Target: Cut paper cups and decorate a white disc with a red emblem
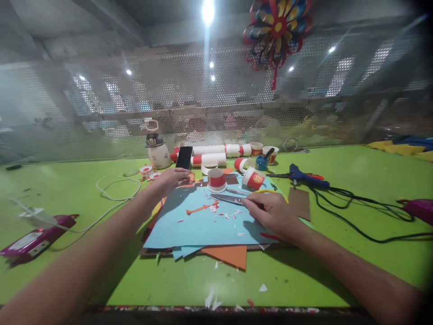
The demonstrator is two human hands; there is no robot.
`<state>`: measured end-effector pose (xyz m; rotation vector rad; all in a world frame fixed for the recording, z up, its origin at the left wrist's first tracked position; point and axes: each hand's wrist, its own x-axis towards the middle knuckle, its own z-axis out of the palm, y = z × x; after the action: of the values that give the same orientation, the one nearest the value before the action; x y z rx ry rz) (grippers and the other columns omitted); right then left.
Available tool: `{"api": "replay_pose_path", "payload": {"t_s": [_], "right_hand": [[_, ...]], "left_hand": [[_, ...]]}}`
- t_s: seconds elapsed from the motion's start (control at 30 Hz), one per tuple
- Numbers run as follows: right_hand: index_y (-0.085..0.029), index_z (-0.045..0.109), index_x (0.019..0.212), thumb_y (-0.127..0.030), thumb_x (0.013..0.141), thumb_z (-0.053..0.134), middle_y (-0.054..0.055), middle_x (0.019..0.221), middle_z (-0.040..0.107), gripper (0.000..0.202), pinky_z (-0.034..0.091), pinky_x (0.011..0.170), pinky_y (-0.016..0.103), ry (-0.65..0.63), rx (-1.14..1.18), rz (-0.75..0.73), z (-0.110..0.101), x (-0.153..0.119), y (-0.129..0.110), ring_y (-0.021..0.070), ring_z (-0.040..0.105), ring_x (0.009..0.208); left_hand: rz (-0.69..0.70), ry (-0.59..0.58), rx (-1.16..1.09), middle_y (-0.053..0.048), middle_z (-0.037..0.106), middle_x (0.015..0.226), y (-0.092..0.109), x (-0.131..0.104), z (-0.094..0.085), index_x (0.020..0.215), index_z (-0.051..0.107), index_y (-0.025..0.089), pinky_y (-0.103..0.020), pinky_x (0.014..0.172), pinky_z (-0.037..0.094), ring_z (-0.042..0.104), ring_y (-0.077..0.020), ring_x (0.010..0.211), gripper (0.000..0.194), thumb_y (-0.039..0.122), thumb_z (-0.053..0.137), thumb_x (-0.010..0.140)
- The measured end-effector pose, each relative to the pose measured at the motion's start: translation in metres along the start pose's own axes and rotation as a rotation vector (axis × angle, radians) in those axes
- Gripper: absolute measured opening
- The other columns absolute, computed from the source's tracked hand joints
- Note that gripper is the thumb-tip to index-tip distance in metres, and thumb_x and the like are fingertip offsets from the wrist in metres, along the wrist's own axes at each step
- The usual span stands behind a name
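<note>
My right hand [269,211] is closed on a pair of scissors [230,197] with yellow handles. The blades are parted and point left, low over a light blue paper sheet [192,230]. At the sheet's far left edge my left hand [176,177] has its fingers closed at a small red piece with a gold emblem [191,177], apparently pinched at the fingertips. A red and white paper cup [217,179] stands rim down between the hands. Another paper cup [253,178] lies tilted behind the scissors. Orange paper strips [203,207] and small scraps litter the sheet.
Behind are a phone [184,157], a white bottle [158,151], white-and-red rolls [209,159] and a blue jar [261,163]. At right lies a blue glue gun [306,177] with a black cord; a purple power strip [40,239] with a white cable lies left.
</note>
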<state>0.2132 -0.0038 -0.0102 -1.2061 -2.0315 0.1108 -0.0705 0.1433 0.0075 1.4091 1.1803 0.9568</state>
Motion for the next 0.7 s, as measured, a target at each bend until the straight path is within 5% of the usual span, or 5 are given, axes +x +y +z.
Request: {"api": "replay_pose_path", "payload": {"t_s": [0.37,0.5,0.6,0.7], "right_hand": [[-0.018,0.061,0.063,-0.032,0.092,0.047,0.000,0.055,0.056,0.035,0.031,0.052,0.028,-0.023,0.017,-0.001,-0.004,-0.001,-0.001,0.0136,0.046,0.051],[-0.019,0.056,0.059,-0.032,0.092,0.046,-0.001,0.052,0.050,0.038,0.031,0.051,0.027,-0.030,-0.011,-0.012,-0.003,0.000,0.000,0.0130,0.042,0.051],[-0.019,0.054,0.058,-0.034,0.094,0.044,-0.002,0.052,0.048,0.040,0.032,0.053,0.027,-0.044,-0.055,-0.009,0.000,0.000,0.001,0.0130,0.042,0.052],[-0.018,0.058,0.062,-0.034,0.095,0.042,-0.001,0.054,0.052,0.040,0.033,0.053,0.026,-0.091,-0.118,0.003,0.000,0.001,0.003,0.0136,0.045,0.053]], "left_hand": [[-0.037,0.175,0.126,-0.008,0.063,0.109,0.015,0.002,-0.047,0.112,0.059,0.014,-0.036,0.074,0.056,0.064,-0.0182,0.088,0.027,0.030,0.059,0.091],[0.000,0.116,0.092,-0.003,0.066,0.087,0.018,-0.015,-0.031,0.097,0.063,0.011,-0.031,0.068,0.055,0.065,-0.0141,0.073,0.013,0.019,0.065,0.086],[0.045,0.041,0.020,-0.002,0.065,0.072,0.023,-0.030,-0.008,0.090,0.066,0.010,-0.032,0.069,0.054,0.065,-0.0148,0.065,0.023,0.001,0.072,0.069],[0.078,-0.018,-0.059,-0.002,0.065,0.078,0.031,-0.043,0.015,0.092,0.067,0.012,-0.033,0.067,0.052,0.065,-0.0144,0.065,0.032,-0.002,0.071,0.064]]}}
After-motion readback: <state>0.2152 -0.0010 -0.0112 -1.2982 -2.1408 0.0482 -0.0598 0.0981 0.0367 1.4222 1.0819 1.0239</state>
